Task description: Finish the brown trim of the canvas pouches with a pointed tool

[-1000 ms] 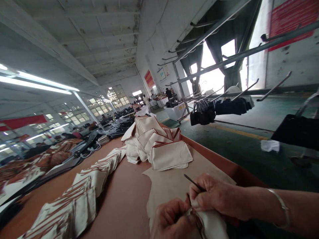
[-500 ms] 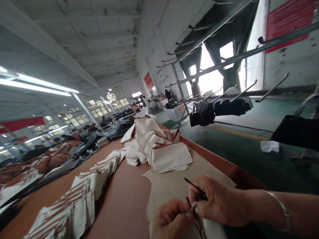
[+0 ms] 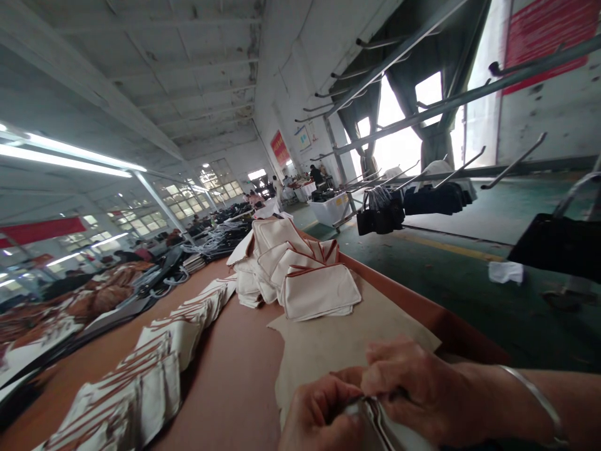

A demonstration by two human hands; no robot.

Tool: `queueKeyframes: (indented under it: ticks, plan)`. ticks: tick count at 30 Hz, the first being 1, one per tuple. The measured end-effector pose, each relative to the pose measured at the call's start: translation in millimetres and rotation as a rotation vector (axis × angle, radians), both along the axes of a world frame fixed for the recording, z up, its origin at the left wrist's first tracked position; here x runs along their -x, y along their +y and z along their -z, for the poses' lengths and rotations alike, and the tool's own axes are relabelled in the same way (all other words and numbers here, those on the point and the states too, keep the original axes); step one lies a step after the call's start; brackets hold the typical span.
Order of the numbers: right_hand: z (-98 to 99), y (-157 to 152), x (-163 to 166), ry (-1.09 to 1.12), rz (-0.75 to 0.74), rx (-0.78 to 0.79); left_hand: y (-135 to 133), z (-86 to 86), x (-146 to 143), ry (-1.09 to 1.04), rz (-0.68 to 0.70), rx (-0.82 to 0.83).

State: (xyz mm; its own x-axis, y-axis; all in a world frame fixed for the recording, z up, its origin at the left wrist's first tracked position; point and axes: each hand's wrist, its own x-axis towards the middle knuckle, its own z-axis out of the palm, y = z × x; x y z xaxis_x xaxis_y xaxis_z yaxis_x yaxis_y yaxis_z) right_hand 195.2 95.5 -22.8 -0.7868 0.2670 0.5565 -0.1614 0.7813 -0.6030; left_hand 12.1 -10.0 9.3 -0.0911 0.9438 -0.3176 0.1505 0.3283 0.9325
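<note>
A: Piece I'm pinching [image 3: 375, 426] — colour?

B: Off-white, with a dark brown-red edge strip. Same for the pile of pouches [image 3: 300, 275]: cream cloth, rust-red trim.

A: Table [image 3: 235, 388]?

B: Terracotta orange-brown. Paper sheet [image 3: 328, 344] on it is dull tan. My bracelet [image 3: 539, 394] is silver.

A: Row on the left [image 3: 154, 363]?

B: White with red-brown stripes. Bags on the rack [image 3: 380, 219] are black, floor [image 3: 469, 294] is dark green with a yellow line, wall banner [image 3: 549, 25] is red.

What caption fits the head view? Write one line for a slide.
Left hand and right hand pinch a cream bag at the table edge, beside a stack of bags.
</note>
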Motion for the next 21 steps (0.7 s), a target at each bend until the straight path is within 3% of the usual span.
queueKeyframes:
  ticks: [3, 7, 12, 17, 21]
  plan:
    - [0.6, 2.8, -8.8, -0.042, -0.031, -0.242, -0.6, 3.7, 8.6, -0.013, 0.011, -0.020]
    - [-0.3, 1.8, -11.8, -0.019, 0.043, -0.493, 2.3, 7.2, 9.1, 0.017, -0.007, -0.030]
    - [-1.8, 1.9, -8.6, 0.220, 0.081, -0.738, 3.2, 13.1, 6.2, -0.011, 0.005, 0.029]
    - [-3.5, 4.8, -7.2, 0.326, 0.096, -0.819, 2.2, 6.1, 4.9, 0.110, 0.041, 0.046]
    - [1.2, 8.2, -7.1, 0.321, 0.085, -0.802, -1.0, 4.8, 3.6, 0.430, 0.090, -0.138]
